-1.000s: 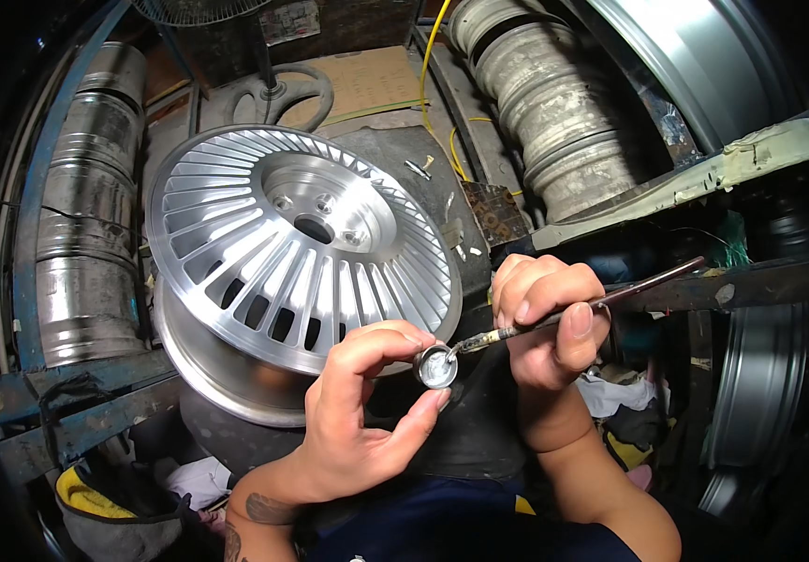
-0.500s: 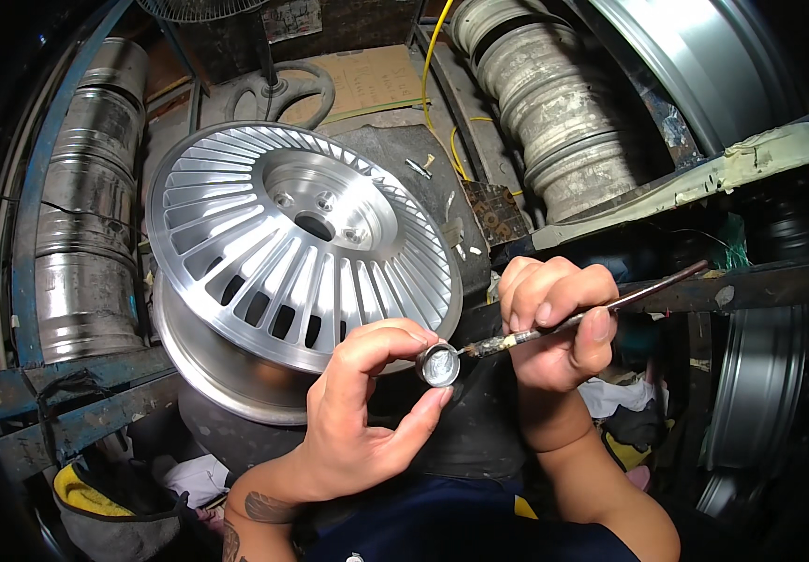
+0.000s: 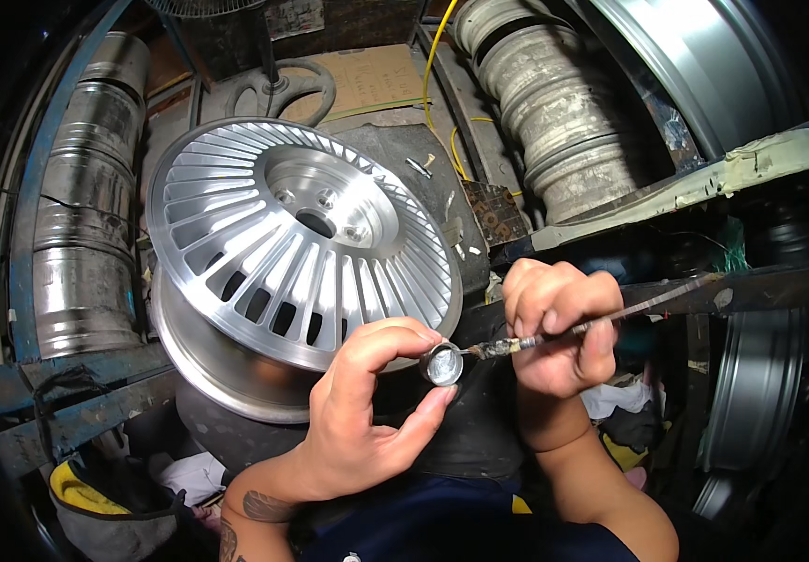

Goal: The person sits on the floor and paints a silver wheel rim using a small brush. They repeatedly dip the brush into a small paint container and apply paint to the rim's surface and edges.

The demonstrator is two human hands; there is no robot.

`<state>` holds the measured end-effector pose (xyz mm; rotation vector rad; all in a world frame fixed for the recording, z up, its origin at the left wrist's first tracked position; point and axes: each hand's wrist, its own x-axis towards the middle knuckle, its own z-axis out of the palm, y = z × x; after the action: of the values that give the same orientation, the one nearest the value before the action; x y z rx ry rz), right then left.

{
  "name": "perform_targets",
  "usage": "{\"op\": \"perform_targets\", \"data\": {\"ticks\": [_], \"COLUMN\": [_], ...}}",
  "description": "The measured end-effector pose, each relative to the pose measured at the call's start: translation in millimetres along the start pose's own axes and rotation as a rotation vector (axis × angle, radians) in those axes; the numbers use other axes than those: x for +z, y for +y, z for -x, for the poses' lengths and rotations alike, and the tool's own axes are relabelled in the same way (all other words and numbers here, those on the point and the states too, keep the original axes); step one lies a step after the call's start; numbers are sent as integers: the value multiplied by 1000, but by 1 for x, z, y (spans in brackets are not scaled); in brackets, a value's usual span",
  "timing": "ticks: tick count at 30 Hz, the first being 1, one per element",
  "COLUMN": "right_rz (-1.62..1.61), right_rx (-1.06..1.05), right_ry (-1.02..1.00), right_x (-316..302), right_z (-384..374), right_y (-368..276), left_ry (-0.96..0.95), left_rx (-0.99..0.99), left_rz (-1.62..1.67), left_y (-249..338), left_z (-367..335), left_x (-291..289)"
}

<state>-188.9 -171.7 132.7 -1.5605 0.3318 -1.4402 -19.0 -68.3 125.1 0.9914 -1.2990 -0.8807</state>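
Between the thumb and fingers of my left hand (image 3: 367, 412) is a small round metal cap (image 3: 444, 366), its hollow, silvery side turned toward me. My right hand (image 3: 564, 328) pinches a thin paintbrush (image 3: 648, 304) that slants up to the right. The brush's worn, stained lower end points left, and its tip is at the cap's rim; whether it touches cannot be made out. Just beyond my left hand, a silver multi-spoke wheel rim (image 3: 236, 187) lies tilted with its face up. Its hub shows a centre hole and several bolt holes.
Stacked metal rims (image 3: 86, 215) stand at the left, and dusty ones (image 3: 559, 112) at the far right. A fan base (image 3: 316, 89) and a cardboard sheet (image 3: 376, 80) are behind the wheel. A taped rail (image 3: 685, 187) and more rims (image 3: 751, 393) lie right. A yellow cable (image 3: 433, 75) runs down at the back.
The cap and brush have shifted very slightly to the right, both still held. The brush's handle sits a little lower at its far end.
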Motion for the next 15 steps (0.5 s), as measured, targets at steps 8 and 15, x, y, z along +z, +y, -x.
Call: {"op": "perform_targets", "data": {"ticks": [8,15], "right_rz": [369,277], "right_rx": [-312,-201], "right_ry": [-219,-187], "right_x": [9,3], "right_z": [2,5], "right_y": [-15,-11], "left_ry": [10,25], "left_rx": [38,50], "left_rz": [-71,-105], "left_y": [1,-2], "left_z": [-2,0], "left_x": [4,3]}}
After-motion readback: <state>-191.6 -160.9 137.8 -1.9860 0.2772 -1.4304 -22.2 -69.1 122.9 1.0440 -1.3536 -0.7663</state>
